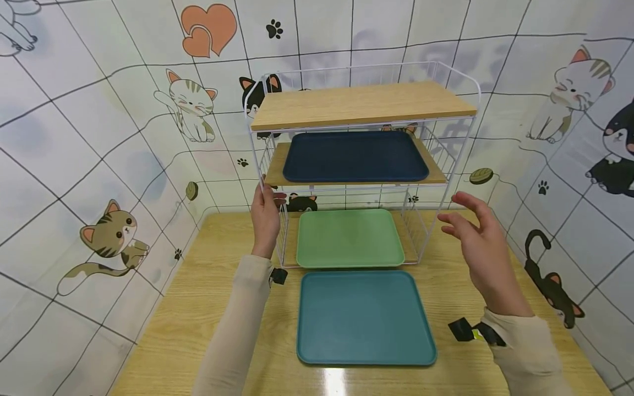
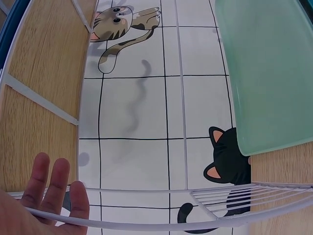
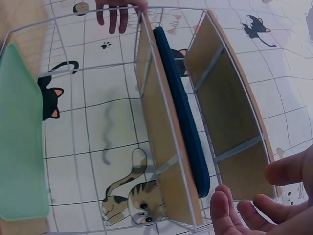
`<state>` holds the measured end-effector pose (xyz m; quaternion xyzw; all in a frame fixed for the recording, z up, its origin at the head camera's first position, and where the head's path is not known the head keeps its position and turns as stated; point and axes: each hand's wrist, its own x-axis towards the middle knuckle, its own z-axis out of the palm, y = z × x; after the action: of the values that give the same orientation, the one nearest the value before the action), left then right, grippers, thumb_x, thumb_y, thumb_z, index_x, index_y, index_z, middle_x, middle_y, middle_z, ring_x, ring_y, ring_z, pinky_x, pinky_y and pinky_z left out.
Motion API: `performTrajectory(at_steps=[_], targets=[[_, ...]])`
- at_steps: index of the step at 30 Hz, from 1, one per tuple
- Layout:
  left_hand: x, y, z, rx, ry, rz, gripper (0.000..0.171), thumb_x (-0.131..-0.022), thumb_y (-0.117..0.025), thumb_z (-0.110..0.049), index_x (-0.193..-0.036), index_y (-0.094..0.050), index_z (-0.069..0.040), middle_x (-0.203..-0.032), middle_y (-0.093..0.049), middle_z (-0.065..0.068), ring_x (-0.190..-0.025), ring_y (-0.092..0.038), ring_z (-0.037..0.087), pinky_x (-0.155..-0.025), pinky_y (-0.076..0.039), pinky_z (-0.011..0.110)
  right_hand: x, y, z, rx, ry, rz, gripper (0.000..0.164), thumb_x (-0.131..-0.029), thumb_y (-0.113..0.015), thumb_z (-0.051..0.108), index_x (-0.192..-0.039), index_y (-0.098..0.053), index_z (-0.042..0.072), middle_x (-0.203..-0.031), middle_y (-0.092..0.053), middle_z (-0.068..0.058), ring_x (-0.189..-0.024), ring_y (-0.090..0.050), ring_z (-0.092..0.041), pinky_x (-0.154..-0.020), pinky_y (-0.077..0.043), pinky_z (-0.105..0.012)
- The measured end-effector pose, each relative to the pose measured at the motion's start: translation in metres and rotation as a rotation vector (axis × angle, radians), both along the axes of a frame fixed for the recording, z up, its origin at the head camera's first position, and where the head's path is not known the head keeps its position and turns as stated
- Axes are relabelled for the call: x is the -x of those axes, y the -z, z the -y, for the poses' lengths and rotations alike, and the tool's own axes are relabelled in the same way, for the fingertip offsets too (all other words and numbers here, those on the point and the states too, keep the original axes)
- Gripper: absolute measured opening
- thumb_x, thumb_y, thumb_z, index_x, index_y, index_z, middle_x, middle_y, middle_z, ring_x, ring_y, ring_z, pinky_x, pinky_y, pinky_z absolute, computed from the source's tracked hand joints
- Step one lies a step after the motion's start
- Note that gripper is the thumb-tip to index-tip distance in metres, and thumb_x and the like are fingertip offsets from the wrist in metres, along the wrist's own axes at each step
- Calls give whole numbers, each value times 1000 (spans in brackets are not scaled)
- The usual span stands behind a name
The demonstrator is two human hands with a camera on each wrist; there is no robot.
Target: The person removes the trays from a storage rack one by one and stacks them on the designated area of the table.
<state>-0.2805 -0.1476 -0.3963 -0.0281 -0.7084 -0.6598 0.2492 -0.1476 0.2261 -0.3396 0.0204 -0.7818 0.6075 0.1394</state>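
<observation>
**I'm seeing the left hand (image 1: pixel 267 223) gripping the rack (image 1: pixel 356 186) while the right hand (image 1: pixel 482 258) is hanging loose**

Nearest to me, the teal tray (image 1: pixel 366 319) is lying flat on the table (image 1: pixel 163 352), just in front of the rack. Beyond its right edge, the right hand is holding nothing; its fingers are parting and bending loosely beside the rack's right side. The fingertips are overlapping the wire in the head view, so I'm not able to tell for sure whether they are touching it.

Farther in, the green tray (image 1: pixel 350 239) is resting on the bottom board (image 1: pixel 408 242). The left hand is clasping the rack's left side by the middle board (image 1: pixel 435 168), its fingers reaching through the wire. On that board the navy tray (image 1: pixel 354 157) is lying flat, and the top board (image 1: pixel 361 104) is spanning the level above. Behind it all, the wall (image 1: pixel 324 27) is showing cartoon cats.
</observation>
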Motion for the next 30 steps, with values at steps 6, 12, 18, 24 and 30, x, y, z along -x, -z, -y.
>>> performTrajectory(at_steps=[6, 12, 18, 24, 30], targets=[[-1, 1, 1, 20, -14, 13, 50, -113, -30, -44, -153, -45, -18, -109, -68, 17, -102, -67, 34, -82, -50, 35, 17, -21, 3, 24, -2, -28, 52, -109, -49, 25, -157, -37, 12, -159, -32, -14, -103, -65, 1, -84, -51, -12], [-1, 1, 1, 17, 3, 21, 51, -112, -30, -45, -154, -44, -19, -112, -68, 19, -105, -67, 38, -84, -49, 38, 32, -37, 5, -20, 5, -44, 51, -109, -45, 23, -158, -35, 10, -157, -34, -15, -98, -66, 2, -79, -53, -13], [0, 0, 1, 16, 6, 26, 47, -114, -30, -40, -148, -49, -13, -114, -68, 23, -105, -67, 37, -83, -48, 35, 46, -50, 8, -114, 35, -24, 54, -110, -42, 32, -161, -31, 15, -159, -37, -9, -92, -66, 7, -75, -53, -16], [0, 1, 1, 15, -2, 2, 49, -113, -31, -42, -152, -46, -17, -112, -69, 20, -103, -67, 33, -86, -51, 40, 60, -54, 10, -110, 28, 24, 56, -110, -42, 35, -161, -28, 16, -160, -35, -8, -86, -67, 7, -71, -52, -18], [2, 2, 0, 24, -25, -7, 47, -114, -30, -39, -146, -51, -13, -107, -70, 18, -100, -68, 33, -89, -54, 42, 75, -49, 12, -71, 17, 98, 60, -109, -43, 39, -162, -26, 15, -161, -32, -10, -80, -67, 6, -69, -52, -20]])
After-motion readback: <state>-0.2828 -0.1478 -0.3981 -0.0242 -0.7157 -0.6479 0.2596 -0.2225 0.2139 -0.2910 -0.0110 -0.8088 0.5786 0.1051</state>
